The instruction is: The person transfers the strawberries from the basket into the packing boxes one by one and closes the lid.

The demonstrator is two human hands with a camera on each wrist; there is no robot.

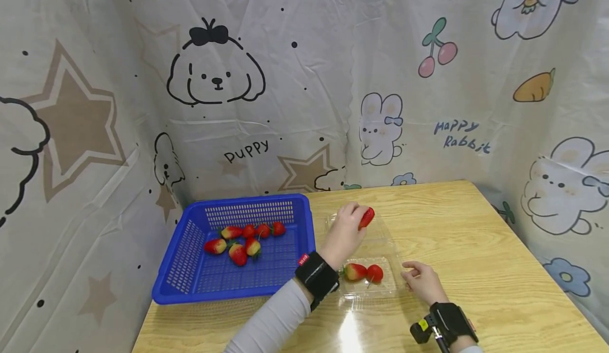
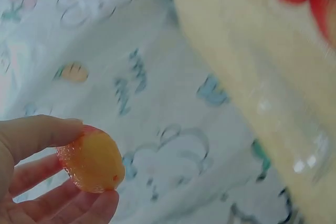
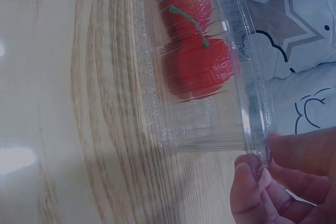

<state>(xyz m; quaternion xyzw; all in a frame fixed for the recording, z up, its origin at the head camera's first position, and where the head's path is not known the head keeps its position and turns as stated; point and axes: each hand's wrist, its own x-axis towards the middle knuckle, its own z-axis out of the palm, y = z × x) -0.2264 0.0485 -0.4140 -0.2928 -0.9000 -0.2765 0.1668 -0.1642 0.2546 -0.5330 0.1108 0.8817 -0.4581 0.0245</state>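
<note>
My left hand [image 1: 344,231] holds a strawberry [image 1: 366,217] above the raised lid side of a clear plastic container [image 1: 394,284]. The left wrist view shows the held strawberry [image 2: 94,161] between thumb and fingers, its pale yellow part facing the camera. In the container lie a red and yellow strawberry [image 1: 354,272] and a round red fruit [image 1: 375,273] with a thin green stem, side by side. My right hand [image 1: 423,281] pinches the container's right edge between thumb and fingers, as the right wrist view shows at the clear rim [image 3: 257,150].
Left of the container stands a blue plastic basket [image 1: 304,221] with several strawberries [image 1: 238,254] and smaller red fruits inside. Both sit on a wooden table [image 1: 457,226]. A printed curtain [image 1: 304,78] hangs behind the table and along its sides.
</note>
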